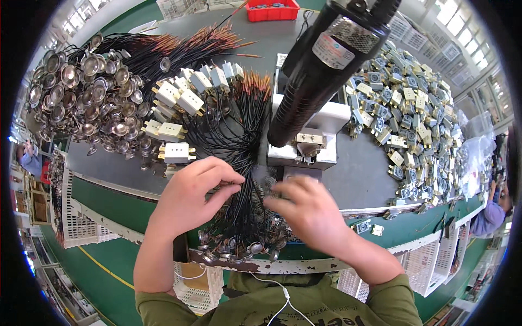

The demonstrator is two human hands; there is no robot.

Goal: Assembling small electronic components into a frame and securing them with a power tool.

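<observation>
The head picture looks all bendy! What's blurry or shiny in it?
Head view: the right hand looks smeared, the left hand crisper; head view: metal discs glint, the windows glare; head view: the table's front rail curves, and black surrounds the round picture.

Grey benchtop (pixel 359 179) with metal cups (pixel 92 98), black wires (pixel 247 127), pale blocks (pixel 408 111) and a machine (pixel 333 115)

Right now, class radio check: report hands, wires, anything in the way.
Left hand at wires' left edge, grip unclear. Right hand blurred, grip unclear. Wires bunched between hands. Black cylinder beyond right hand, clear of both.
</observation>
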